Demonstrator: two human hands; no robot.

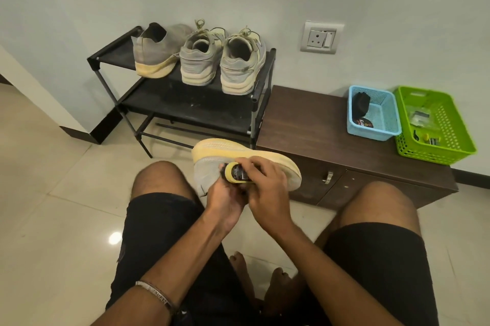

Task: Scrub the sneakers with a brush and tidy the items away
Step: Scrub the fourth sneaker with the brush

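Hands (pixel 249 188) scrub sneaker (pixel 212 164) (brush (pixel 236 172) gripped)

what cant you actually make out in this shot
Head view only:
- Brush bristles: mostly hidden by the right hand and the sneaker.
- Left hand grip: fingers covered by the right hand.
- Brush label: too small to read.
- Green basket contents: too small to identify.
- Dark item in the blue basket: half hidden by its wall.

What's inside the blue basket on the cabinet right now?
The blue basket holds a dark object leaning against its left wall, above a dark printed item. Whatever lies beneath them is hidden.
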